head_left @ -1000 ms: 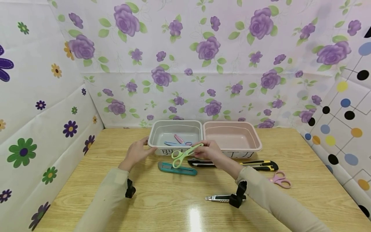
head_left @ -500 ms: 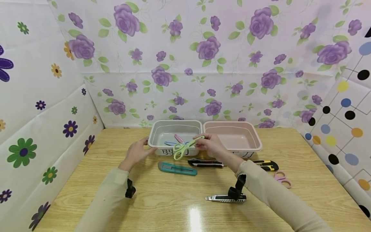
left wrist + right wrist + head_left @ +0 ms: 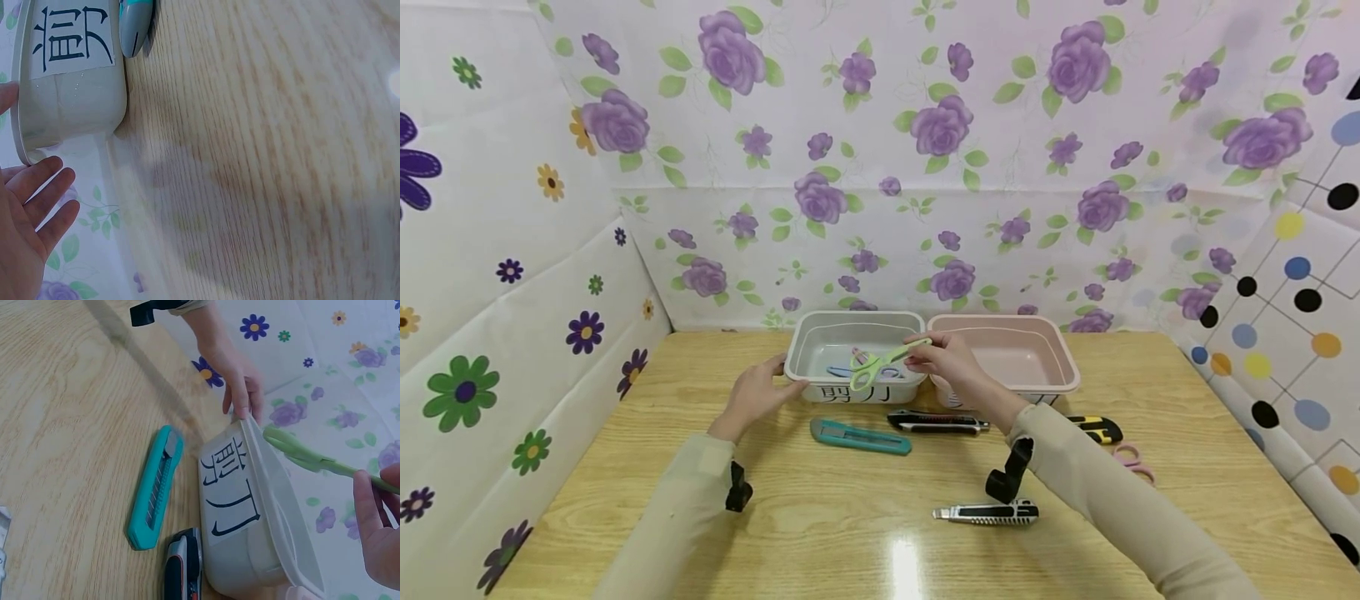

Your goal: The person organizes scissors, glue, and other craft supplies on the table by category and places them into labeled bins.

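My right hand [image 3: 955, 362] pinches light green scissors [image 3: 883, 362] by the blade end, with the handle loops toward the left. The scissors hang over the front part of the grey bin [image 3: 857, 314], above its rim in the right wrist view. My left hand [image 3: 756, 400] rests at that bin's left front corner, thumb along the rim and fingers loosely extended at its end. In the left wrist view those fingers [image 3: 53, 187] are spread beside the bin wall. Inside the bin lie blue scissors [image 3: 838, 372] and a pink-handled piece, partly hidden by the green scissors.
A pink bin [image 3: 1000, 317] adjoins the grey one. In front lie a teal utility knife [image 3: 861, 437], a black one [image 3: 936, 422], a silver-and-black one [image 3: 987, 513] and a yellow-and-black one [image 3: 1097, 429]. Pink scissors [image 3: 1131, 458] lie at the right, partly behind my sleeve.
My right hand has lifted the green scissors up and away from me, from in front of the grey bin to over it. The left hand keeps its place at the bin corner.
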`<state>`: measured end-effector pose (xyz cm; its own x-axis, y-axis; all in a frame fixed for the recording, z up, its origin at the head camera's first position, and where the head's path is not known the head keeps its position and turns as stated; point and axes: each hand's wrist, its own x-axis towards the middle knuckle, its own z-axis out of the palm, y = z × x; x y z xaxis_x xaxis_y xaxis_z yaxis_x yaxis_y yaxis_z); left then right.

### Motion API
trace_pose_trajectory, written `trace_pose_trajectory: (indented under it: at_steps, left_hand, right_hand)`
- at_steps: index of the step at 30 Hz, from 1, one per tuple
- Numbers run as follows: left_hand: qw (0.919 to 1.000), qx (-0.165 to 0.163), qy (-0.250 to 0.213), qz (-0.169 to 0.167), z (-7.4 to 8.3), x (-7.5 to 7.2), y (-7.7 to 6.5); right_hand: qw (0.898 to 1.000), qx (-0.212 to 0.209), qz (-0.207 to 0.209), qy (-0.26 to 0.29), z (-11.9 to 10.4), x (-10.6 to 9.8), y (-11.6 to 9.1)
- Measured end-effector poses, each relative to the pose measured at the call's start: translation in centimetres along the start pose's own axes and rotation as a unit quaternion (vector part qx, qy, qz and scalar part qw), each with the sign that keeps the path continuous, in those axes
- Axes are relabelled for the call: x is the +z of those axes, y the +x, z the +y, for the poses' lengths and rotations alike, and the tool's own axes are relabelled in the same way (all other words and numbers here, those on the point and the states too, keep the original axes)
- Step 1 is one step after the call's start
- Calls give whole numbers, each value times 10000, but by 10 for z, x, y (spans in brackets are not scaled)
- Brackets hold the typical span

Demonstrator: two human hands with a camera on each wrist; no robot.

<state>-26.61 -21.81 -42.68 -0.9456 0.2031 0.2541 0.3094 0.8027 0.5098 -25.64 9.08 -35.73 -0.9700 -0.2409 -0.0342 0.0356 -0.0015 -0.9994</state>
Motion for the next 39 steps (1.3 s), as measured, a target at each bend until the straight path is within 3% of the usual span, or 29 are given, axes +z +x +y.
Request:
trace_pose_trajectory:
  at_steps: [16, 30, 39]
  left_hand:
    - [10000, -11, 23, 8, 0, 1, 1]
    - [10000, -73, 45, -18, 0, 1, 2]
    - [10000, -78, 54, -9, -1, 0, 1]
  right_hand:
    - [9983, 154, 397, 396, 2, -2, 17]
    - [9967, 215, 653, 425, 13, -3, 24]
    - [9962, 194, 592, 603, 25, 0, 31]
